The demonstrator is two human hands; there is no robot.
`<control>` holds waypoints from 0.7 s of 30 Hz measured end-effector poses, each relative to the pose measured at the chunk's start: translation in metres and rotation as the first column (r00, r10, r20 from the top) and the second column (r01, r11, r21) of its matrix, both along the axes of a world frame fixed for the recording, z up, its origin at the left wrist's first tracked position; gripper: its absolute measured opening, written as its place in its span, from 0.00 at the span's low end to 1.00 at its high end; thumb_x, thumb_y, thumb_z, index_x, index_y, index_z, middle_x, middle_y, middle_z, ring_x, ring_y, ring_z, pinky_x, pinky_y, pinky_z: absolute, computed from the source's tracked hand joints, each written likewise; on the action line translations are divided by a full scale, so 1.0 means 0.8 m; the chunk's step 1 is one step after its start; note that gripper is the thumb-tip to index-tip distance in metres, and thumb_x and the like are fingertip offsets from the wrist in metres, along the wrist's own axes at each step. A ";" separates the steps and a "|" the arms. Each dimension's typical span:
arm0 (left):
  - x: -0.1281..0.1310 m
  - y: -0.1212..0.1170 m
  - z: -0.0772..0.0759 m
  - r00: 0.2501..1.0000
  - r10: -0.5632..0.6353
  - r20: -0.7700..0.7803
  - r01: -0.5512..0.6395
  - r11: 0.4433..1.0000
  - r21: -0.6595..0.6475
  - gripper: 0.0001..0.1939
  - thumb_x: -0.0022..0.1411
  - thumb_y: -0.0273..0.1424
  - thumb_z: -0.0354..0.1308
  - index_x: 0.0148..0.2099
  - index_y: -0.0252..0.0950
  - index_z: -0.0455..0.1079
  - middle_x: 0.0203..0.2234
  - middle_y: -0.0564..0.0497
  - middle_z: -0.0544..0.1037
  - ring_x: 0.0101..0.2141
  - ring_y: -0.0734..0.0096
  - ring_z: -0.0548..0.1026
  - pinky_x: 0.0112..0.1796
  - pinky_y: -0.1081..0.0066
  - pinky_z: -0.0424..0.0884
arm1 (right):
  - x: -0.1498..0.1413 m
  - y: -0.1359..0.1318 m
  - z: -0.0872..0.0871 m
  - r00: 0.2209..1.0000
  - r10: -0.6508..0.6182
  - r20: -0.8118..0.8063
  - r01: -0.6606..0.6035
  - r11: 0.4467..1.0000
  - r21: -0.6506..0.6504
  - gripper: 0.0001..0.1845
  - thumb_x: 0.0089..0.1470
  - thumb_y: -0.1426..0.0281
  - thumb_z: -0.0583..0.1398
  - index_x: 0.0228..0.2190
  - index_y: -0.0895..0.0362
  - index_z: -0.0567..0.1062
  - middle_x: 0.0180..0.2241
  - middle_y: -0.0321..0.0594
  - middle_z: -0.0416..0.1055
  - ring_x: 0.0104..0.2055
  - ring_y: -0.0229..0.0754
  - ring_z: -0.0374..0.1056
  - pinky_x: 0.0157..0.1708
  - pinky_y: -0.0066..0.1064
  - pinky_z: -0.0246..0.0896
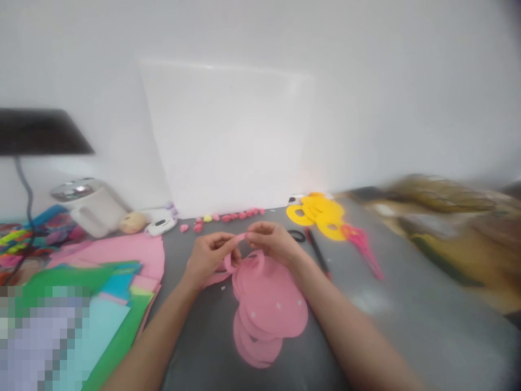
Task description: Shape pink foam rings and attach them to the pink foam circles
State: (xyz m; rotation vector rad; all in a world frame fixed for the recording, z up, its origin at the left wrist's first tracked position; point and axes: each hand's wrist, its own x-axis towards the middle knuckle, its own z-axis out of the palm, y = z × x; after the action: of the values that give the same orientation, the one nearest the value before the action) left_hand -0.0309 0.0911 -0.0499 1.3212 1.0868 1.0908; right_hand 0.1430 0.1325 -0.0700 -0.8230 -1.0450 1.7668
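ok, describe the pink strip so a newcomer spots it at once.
On the grey table, find the big stack of pink cutouts. At its far end, the left hand and right hand pinch the pink strip. It's a narrow, curved band, unlike the broad, flat cutouts.

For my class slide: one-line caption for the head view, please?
Left hand and right hand hold a pink strip near pink cutouts, with yellow cutouts farther back.

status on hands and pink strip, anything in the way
Left hand, right hand: both pinching curved pink strip. Stacked pink cutouts close by. Nothing visibly blocking.
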 end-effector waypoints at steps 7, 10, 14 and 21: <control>0.002 -0.001 0.003 1.000 0.000 -0.001 0.000 1.000 0.003 0.13 0.54 0.39 0.60 0.28 0.32 0.71 0.17 0.52 0.73 0.20 0.73 0.70 0.25 0.72 0.70 | -0.003 0.000 0.002 0.998 -0.056 0.005 0.057 0.998 -0.018 0.11 0.30 0.70 0.71 0.21 0.58 0.77 0.21 0.32 0.73 0.22 0.30 0.66 0.29 0.26 0.62; 0.000 0.000 0.001 1.000 -0.003 0.013 0.003 1.000 0.005 0.13 0.55 0.38 0.59 0.29 0.32 0.71 0.17 0.52 0.73 0.20 0.73 0.70 0.25 0.72 0.69 | -0.004 0.000 0.003 0.998 -0.069 -0.007 0.069 0.997 -0.041 0.12 0.30 0.69 0.71 0.23 0.57 0.78 0.24 0.35 0.75 0.26 0.32 0.69 0.33 0.27 0.64; -0.002 0.001 -0.002 1.000 0.005 0.021 -0.005 1.000 -0.005 0.13 0.55 0.39 0.59 0.31 0.32 0.72 0.18 0.52 0.73 0.20 0.73 0.70 0.26 0.72 0.69 | -0.003 0.000 0.004 0.999 -0.040 -0.008 0.039 0.998 -0.045 0.12 0.32 0.68 0.71 0.25 0.58 0.79 0.26 0.37 0.76 0.28 0.34 0.71 0.36 0.28 0.66; 0.000 0.000 0.000 1.000 0.000 0.024 0.000 1.000 -0.002 0.13 0.55 0.38 0.59 0.31 0.32 0.72 0.17 0.52 0.72 0.20 0.73 0.70 0.25 0.71 0.69 | -0.002 0.000 0.003 0.999 -0.049 0.010 0.049 0.998 -0.046 0.14 0.30 0.69 0.71 0.25 0.57 0.78 0.24 0.35 0.75 0.25 0.33 0.70 0.32 0.27 0.66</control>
State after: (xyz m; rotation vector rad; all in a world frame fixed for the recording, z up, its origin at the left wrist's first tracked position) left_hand -0.0307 0.0911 -0.0502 1.3028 1.0700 1.1030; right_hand 0.1415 0.1325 -0.0672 -0.8783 -0.9849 1.7528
